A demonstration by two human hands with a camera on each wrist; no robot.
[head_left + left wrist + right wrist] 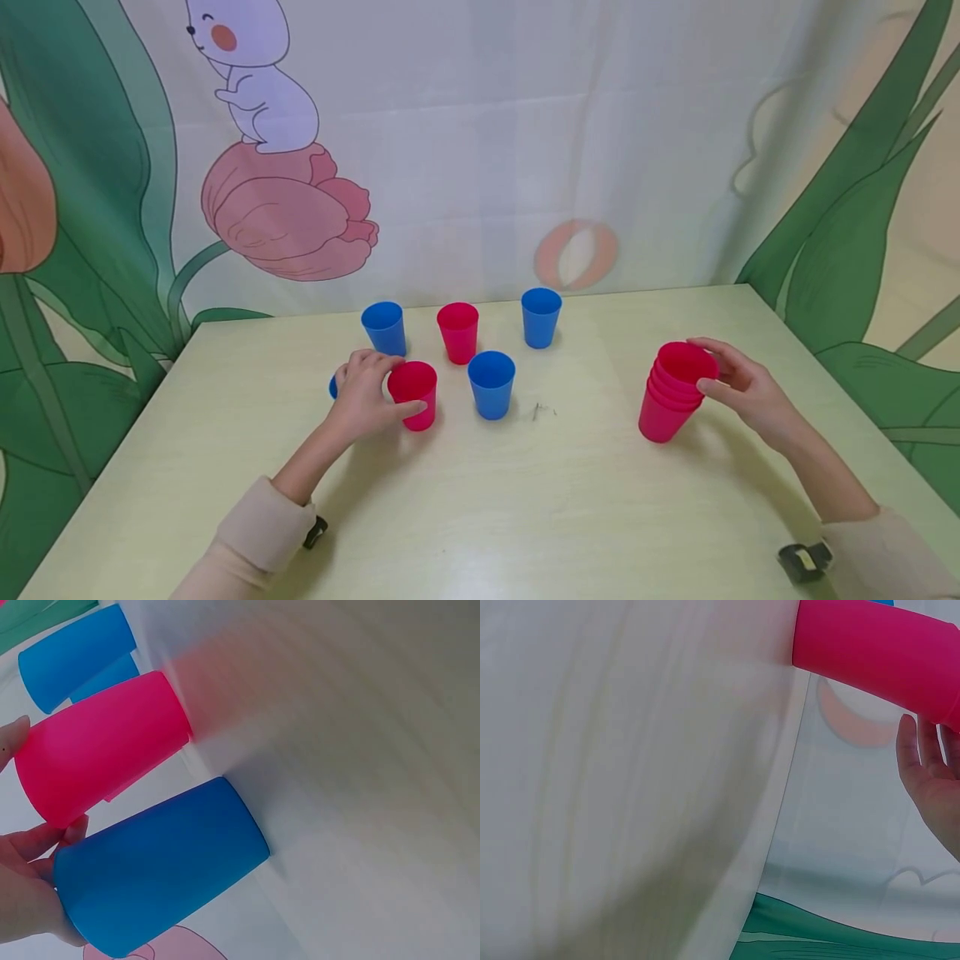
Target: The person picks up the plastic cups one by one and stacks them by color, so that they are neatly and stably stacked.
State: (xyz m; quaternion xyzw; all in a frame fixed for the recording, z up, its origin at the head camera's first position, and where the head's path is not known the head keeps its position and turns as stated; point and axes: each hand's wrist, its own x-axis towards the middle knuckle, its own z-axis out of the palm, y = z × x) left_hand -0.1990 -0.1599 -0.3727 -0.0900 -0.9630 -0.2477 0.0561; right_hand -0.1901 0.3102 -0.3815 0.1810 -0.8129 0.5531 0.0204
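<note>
On the left of the table, my left hand (363,400) holds a red cup (412,383) near its rim, thumb on the near side and fingers on the far side. A blue cup (161,866) stands right beside that hand, mostly hidden behind it in the head view. Over on the right, my right hand (753,396) grips a stack of nested red cups (666,408) by the rim of the topmost. The right wrist view shows the stack's lower red side (870,656) and the fingers beneath it.
Behind the left hand stand a blue cup (385,329), a red cup (458,333) and another blue cup (542,318). One more blue cup (492,387) is just right of the held red one. A printed curtain (465,150) hangs along the table's (480,517) far edge.
</note>
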